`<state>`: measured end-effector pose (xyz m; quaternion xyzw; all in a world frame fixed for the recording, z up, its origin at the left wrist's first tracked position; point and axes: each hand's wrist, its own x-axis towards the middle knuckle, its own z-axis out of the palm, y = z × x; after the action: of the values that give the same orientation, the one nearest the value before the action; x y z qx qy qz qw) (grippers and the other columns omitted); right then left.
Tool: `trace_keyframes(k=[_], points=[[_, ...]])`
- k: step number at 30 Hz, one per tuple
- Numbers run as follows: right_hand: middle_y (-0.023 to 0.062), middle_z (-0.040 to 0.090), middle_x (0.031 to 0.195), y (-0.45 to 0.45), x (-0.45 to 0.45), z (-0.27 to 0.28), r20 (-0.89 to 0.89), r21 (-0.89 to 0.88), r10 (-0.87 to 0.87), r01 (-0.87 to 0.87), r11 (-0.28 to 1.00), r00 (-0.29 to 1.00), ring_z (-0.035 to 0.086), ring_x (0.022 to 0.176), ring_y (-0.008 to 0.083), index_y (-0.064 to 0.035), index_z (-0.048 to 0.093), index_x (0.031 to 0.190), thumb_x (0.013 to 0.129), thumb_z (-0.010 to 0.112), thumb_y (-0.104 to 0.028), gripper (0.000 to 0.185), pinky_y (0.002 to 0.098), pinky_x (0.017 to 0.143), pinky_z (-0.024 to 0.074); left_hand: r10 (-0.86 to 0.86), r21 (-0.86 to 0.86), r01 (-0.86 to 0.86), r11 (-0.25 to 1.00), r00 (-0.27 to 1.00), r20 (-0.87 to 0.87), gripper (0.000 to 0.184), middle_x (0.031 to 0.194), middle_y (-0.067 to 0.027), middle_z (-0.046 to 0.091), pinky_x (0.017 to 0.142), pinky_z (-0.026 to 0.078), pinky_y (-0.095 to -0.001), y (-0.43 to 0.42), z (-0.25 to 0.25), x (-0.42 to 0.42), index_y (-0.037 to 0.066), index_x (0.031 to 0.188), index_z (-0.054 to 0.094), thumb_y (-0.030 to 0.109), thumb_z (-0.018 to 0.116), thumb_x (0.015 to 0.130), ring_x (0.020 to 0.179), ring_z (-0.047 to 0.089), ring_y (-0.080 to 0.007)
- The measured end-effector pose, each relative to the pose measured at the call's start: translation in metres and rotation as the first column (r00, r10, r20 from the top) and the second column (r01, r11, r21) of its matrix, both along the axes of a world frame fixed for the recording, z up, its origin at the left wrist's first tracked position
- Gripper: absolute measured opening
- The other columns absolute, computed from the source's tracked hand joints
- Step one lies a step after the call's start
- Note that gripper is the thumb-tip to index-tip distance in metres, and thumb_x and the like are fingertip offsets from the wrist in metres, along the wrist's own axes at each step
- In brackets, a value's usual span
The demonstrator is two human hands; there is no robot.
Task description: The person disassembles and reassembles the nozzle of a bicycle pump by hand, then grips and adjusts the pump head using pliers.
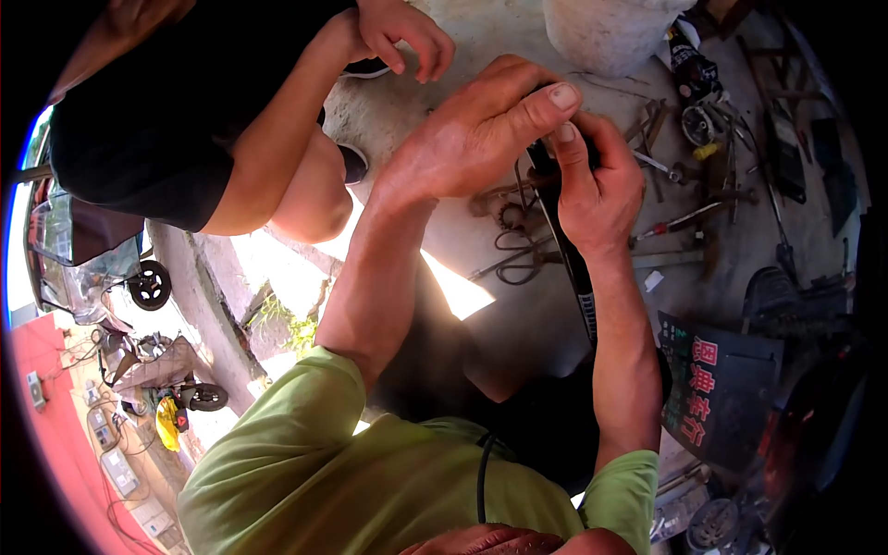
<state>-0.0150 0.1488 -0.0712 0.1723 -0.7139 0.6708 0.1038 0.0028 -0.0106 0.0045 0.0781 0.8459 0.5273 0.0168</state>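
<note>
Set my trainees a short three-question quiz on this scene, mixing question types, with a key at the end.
1. Multiple choice: what do the left hand and right hand meet at?
a) a yellow cloth
b) a long dark strip
c) a spoked wheel
2. True or false: the other person's hand is apart from the strip.
3. Fill in: the large characters on the dark sign are ____.

Key: 1 b; 2 true; 3 red.

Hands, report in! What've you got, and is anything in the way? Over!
Left hand, right hand: both closed on long, narrow black strip, maybe rubber. Another person's bare hand nearby, not touching it.
</note>
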Motion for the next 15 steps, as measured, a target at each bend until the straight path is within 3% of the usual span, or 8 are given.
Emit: trace_keyframes(k=[3,6,9,15], points=[[0.0084,0.068,0.085,0.0,-0.002,0.0,0.211,-0.176,0.171,-0.135,0.975,0.962,0.063,0.075,0.0189,-0.0001,0.069,0.099,0.098,0.07,-0.018,0.018,0.0312,0.07,0.0503,0.019,-0.003,-0.019,1.0,1.0,-0.012,0.056,0.109,-0.0048,0.063,0.097,0.043,-0.033,0.001,0.001,0.001,0.004,0.123,0.067,0.054,0.048,0.106,0.108,0.055,-0.0172],[0.0092,0.068,0.084,-0.002,0.001,0.001,0.267,-0.214,0.172,-0.115,0.97,0.948,0.063,0.073,0.0188,-0.0001,0.069,0.099,0.096,0.072,-0.018,0.018,0.0305,0.068,0.05,0.047,-0.017,-0.047,0.999,0.999,0.003,0.056,0.109,-0.0045,0.063,0.097,0.044,-0.0331,0.001,0.001,0.001,0.003,0.122,0.068,0.054,0.049,0.106,0.108,0.055,-0.0169],[0.0095,0.067,0.085,-0.003,0.008,-0.001,0.029,0.0,0.008,-0.008,1.0,1.0,0.063,0.071,0.0184,0.0,0.069,0.099,0.093,0.076,-0.015,0.018,0.029,0.066,0.0502,0.08,0.007,-0.08,0.997,0.996,0.035,0.055,0.108,-0.0043,0.064,0.094,0.046,-0.0327,-0.001,-0.004,-0.001,0.003,0.121,0.069,0.053,0.05,0.106,0.105,0.056,-0.0163],[0.0108,0.068,0.088,-0.002,0.01,0.01,-0.195,0.148,-0.067,0.097,0.984,0.978,0.065,0.07,0.0233,-0.0004,0.069,0.098,0.086,0.081,-0.009,0.019,0.0343,0.064,0.0525,0.035,0.088,-0.036,0.996,0.999,0.012,0.044,0.103,-0.0036,0.065,0.087,0.048,-0.0302,-0.001,-0.019,-0.005,0.002,0.117,0.069,0.041,0.051,0.109,0.098,0.058,-0.014]])
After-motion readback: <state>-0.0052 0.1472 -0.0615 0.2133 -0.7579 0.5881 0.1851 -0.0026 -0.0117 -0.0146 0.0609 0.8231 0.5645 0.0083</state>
